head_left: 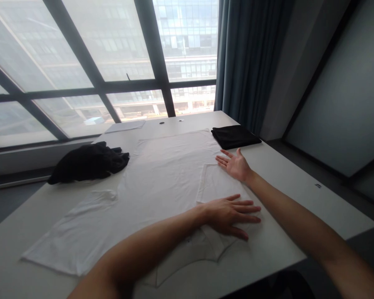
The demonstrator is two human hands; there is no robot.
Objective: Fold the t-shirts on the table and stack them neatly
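A white T-shirt [162, 174] lies spread on the white table, its hem toward the window and its neckline toward me. On the right, its sleeve and side are folded inward over the body. My left hand [232, 214] rests palm down on the folded part, fingers spread toward the right. Farther up the right edge of the shirt is my right hand [235, 165], turned partly palm up with its fingers apart and holding nothing. The left sleeve lies stretched out flat with some wrinkles. My left forearm hides part of the shirt near the neckline.
A crumpled black garment [90, 162] lies on the table's left side. Beyond my right hand is a folded black cloth [235, 136]. White sheets [124, 126] lie by the window. A blue curtain [252, 58] hangs behind the table [299, 182]. A dark chair part shows below the front edge.
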